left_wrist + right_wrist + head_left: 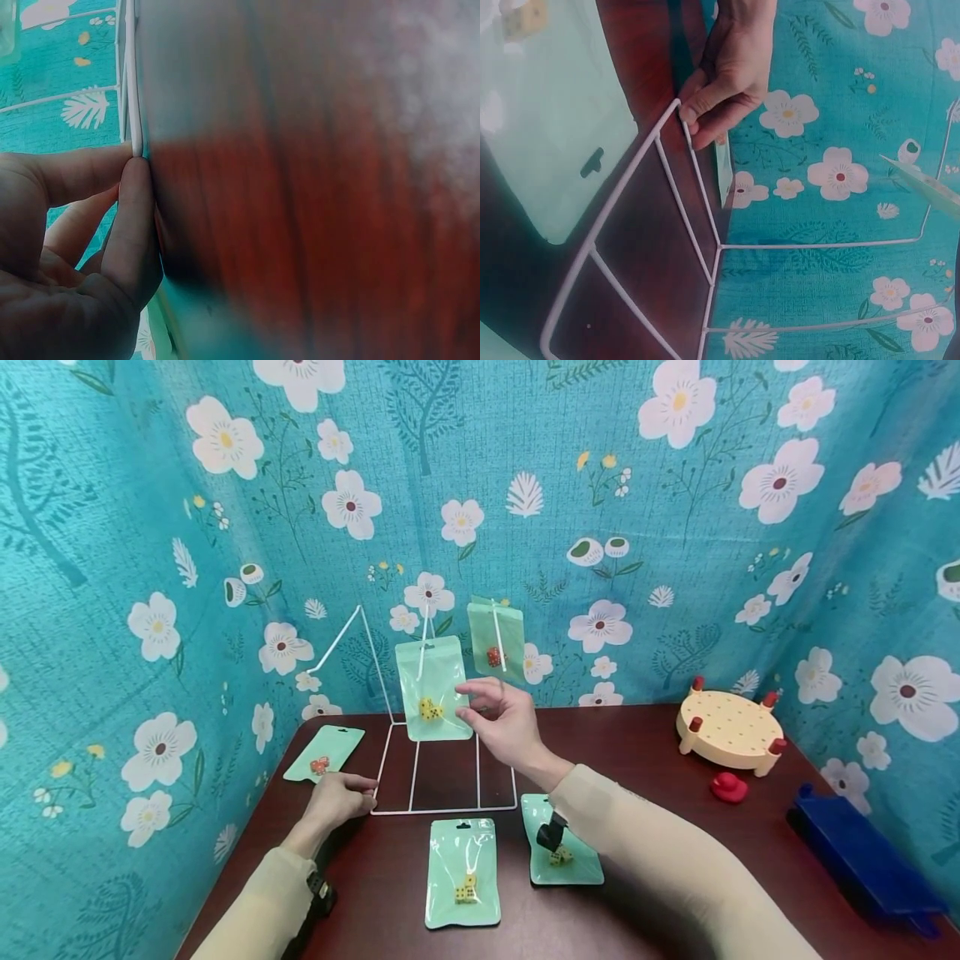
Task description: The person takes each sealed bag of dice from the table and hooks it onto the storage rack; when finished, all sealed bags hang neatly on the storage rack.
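Note:
A white wire rack (450,812) with several upright prongs stands on the dark table. My left hand (337,797) pinches its front left corner; the left wrist view shows thumb and finger on the wire (133,82). From the middle prong hangs a green pouch (446,672) with yellow dice visible inside. My right hand (506,718) is at that pouch's right edge, thumb and index finger apart; whether they touch it I cannot tell. Another pouch (483,627), with red dice, hangs on the right prong. The left prong (333,641) carries nothing.
Flat on the table lie a pouch with red dice (333,743) at left and two with yellow dice, one front centre (461,852), one (581,868) under my right forearm. At right are a cream round stand (731,727), a red duck (729,787) and a blue object (862,852).

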The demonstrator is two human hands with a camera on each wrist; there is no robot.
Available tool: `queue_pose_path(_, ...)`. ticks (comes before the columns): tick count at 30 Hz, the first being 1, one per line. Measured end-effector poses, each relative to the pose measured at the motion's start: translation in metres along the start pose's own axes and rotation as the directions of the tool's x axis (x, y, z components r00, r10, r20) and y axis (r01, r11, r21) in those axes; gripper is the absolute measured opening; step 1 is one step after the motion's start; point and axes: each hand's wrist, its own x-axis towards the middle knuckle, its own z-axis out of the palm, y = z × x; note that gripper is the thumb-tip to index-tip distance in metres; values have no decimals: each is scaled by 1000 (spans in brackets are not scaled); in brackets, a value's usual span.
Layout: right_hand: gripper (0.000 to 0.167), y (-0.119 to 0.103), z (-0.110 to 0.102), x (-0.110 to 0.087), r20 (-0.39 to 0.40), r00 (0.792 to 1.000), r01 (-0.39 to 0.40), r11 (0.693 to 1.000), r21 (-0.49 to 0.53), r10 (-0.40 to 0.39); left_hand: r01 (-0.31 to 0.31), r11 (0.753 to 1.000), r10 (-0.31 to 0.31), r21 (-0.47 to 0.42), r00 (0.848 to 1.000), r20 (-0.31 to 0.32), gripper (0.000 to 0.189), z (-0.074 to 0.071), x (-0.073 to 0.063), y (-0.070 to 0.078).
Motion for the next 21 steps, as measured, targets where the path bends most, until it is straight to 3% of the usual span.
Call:
queue_pose_path(12, 32, 6, 7, 16, -27, 998, -51, 998, -38, 50, 7, 1000, -7, -19, 1000, -1, 35, 1, -1, 0)
queue_pose_path(21, 30, 16, 12, 28, -41, 998, -51, 989, -138, 46, 11, 999, -11, -44, 1000, 4, 34, 2, 1, -1)
